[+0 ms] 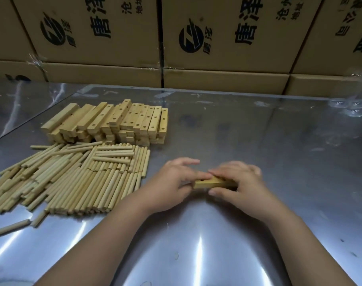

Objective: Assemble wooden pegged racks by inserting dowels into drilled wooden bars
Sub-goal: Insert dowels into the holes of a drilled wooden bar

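Observation:
A short drilled wooden bar (212, 183) lies flat on the shiny metal table (279, 151), held between both hands. My left hand (171, 184) grips its left end, with fingers over the top and one hole showing beside them. My right hand (240, 185) grips the right part of the bar, fingers across the top and thumb at the near side. A stack of drilled wooden bars (114, 122) stands at the back left. In front of it lies a wide pile of wooden dowels (72, 178).
Stacked cardboard boxes (217, 38) with black print form a wall along the table's far edge. A stray dowel (8, 228) lies near the left edge. Clear plastic film (21, 106) covers the far left corner.

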